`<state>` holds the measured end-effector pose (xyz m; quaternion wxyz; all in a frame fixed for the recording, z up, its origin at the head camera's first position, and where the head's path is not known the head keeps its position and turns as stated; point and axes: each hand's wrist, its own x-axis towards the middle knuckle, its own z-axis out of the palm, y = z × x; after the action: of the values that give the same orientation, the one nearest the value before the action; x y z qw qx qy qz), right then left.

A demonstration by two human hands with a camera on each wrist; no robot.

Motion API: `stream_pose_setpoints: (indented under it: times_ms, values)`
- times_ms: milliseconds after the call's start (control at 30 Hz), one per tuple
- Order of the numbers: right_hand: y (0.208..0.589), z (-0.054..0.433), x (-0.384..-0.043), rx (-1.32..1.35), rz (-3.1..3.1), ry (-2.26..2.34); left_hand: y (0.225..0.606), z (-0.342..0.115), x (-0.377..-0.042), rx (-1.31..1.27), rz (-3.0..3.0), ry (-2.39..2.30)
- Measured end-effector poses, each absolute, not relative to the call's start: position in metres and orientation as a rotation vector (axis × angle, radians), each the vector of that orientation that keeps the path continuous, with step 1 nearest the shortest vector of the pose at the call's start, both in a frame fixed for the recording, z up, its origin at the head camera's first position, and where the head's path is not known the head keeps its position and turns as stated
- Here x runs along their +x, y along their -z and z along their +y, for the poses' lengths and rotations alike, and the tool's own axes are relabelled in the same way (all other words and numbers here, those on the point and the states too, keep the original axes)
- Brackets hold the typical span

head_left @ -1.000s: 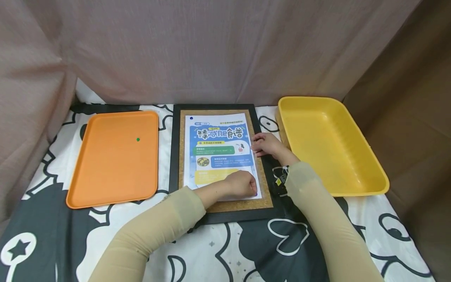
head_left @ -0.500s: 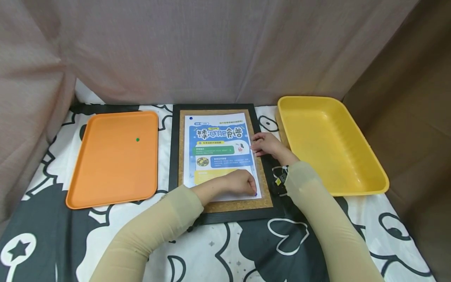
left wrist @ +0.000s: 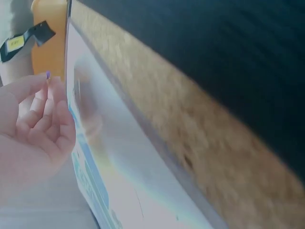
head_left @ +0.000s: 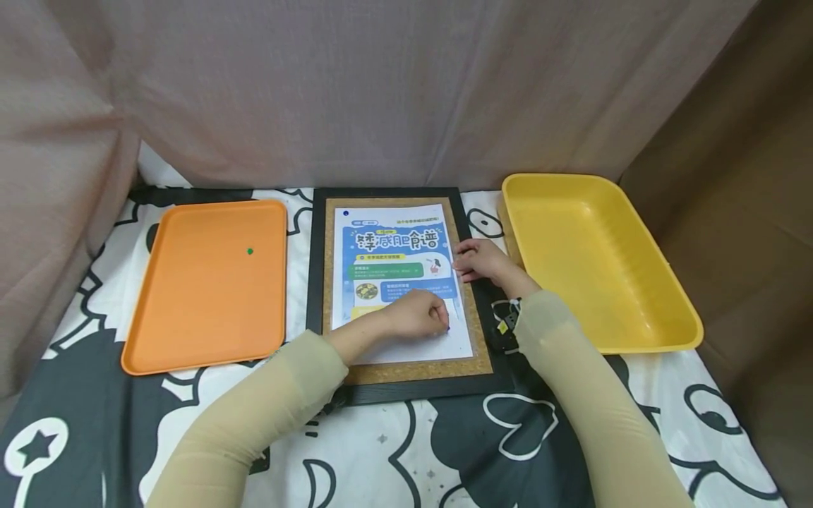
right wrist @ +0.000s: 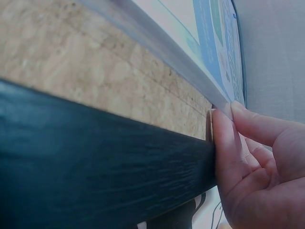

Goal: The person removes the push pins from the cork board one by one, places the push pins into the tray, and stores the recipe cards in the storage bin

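A plain drape (head_left: 317,99) closes off the back of the work area, and a black-and-white patterned cloth (head_left: 381,451) covers the surface. A cork board (head_left: 422,368) in a black frame (head_left: 432,387) lies between an orange tray (head_left: 203,303) and a yellow tub (head_left: 597,268). The printed sheet (head_left: 401,271) lies on the cork, with a dark blue pin (head_left: 346,212) at its upper left corner. The right hand (head_left: 485,262) pinches the sheet's right edge, thumb on the printed face. The left hand (head_left: 416,314) pinches a purple push pin (left wrist: 48,74) by its head over the sheet's lower right part; contact between point and paper cannot be confirmed. A green dot (head_left: 250,251) on the tray is too small to identify. Assessment: the sheet should be light and flexible, liable to crease or tear if pulled against its pinned corner; it is best held by the edge, lightly, as found. The push pin should be rigid, nearly weightless and easily dropped; the head is the proper hold, with fingertips kept off the point. The cork should yield to a firm, straight push.
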<state>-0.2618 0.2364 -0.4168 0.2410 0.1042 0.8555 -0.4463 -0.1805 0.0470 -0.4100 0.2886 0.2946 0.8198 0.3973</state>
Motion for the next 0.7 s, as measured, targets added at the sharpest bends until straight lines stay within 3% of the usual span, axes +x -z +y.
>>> stream_pose_setpoints:
  times_ms: [700]
  values:
    - [0.417, 0.236, -0.261, 0.29, 2.352, 1.209, 0.398, -0.004, -0.198, 0.592, 2.371, -1.193]
